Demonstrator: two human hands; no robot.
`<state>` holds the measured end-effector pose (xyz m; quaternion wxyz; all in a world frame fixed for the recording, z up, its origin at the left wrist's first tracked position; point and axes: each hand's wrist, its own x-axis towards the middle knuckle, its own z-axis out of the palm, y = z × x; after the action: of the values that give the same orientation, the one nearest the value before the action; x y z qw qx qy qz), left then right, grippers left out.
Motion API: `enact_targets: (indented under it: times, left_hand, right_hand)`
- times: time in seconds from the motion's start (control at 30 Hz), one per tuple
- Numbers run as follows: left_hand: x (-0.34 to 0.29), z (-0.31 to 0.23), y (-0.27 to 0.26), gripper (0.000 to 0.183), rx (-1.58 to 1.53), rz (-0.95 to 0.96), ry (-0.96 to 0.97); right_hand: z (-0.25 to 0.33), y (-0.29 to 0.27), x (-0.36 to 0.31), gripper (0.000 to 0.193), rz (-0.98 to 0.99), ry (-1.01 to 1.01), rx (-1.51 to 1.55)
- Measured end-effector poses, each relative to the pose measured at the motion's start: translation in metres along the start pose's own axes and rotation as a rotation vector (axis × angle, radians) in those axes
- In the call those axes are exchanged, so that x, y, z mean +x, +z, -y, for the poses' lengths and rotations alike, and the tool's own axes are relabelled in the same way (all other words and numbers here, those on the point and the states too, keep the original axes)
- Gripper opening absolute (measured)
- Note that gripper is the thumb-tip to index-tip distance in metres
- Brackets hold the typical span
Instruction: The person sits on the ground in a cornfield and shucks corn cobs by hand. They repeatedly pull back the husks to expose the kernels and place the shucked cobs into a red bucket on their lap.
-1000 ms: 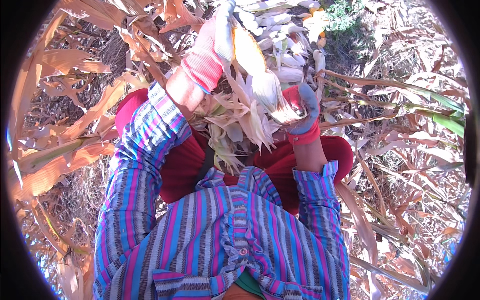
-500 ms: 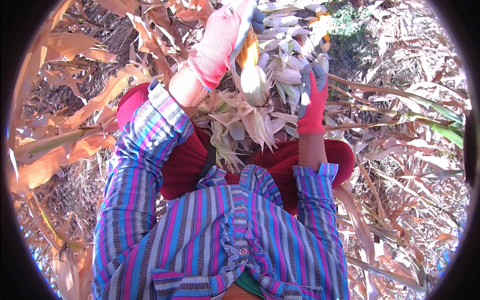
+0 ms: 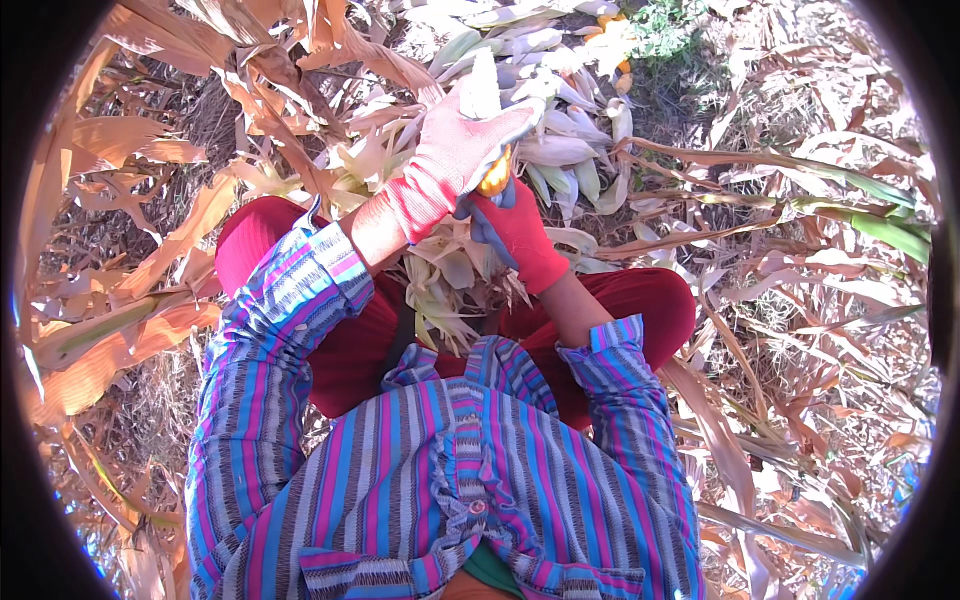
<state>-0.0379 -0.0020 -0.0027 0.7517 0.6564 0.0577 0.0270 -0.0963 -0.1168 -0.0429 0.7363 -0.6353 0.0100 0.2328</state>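
In front of my crossed legs I hold an ear of corn (image 3: 495, 176) with both hands. My left hand (image 3: 462, 150), in a red and grey work glove, is closed round its middle. The bright, sunlit upper end sticks out above the glove, and yellow kernels show below it. My right hand (image 3: 515, 232), in a matching glove, is closed at the lower end, where the husk joins; its fingertips are partly hidden behind the ear and the left glove. Loose pale husks (image 3: 450, 275) lie just below both hands, against my legs.
A pile of corn ears in pale husks (image 3: 555, 150) lies beyond my hands, with a few bare yellow ears (image 3: 610, 35) at the far side. Tall dry corn leaves (image 3: 150, 240) stand at the left. Long stalks (image 3: 740, 190) and dry litter cover the right.
My right hand has moved left and inward, from open beside the ear to closed on its lower end. My left hand has come down toward me with the ear.
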Motion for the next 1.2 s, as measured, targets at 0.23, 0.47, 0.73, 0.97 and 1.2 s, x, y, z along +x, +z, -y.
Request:
enact_targets:
  times: [0.23,0.47,0.73,0.97,1.2]
  left_hand:
    - [0.008,-0.01,0.0,0.023,0.367,0.474,0.197]
    - [0.009,-0.028,-0.019,0.03,-0.104,0.772,-0.226]
    - [0.018,-0.033,-0.012,0.032,-0.904,0.795,-0.541]
    - [0.04,-0.03,-0.029,0.036,-0.309,0.279,-0.149]
    - [-0.002,-0.035,-0.004,0.059,0.832,0.456,-0.151]
  right_hand:
    - [0.002,-0.008,-0.016,0.028,0.042,-0.105,-0.481]
    - [0.013,-0.011,-0.027,0.043,0.162,-0.475,-0.859]
    - [0.02,-0.001,-0.046,0.061,0.319,-0.592,-1.086]
    - [-0.023,-0.021,-0.001,0.08,0.332,-0.061,-0.198]
    - [0.002,-0.023,-0.002,0.049,0.296,0.019,0.36]
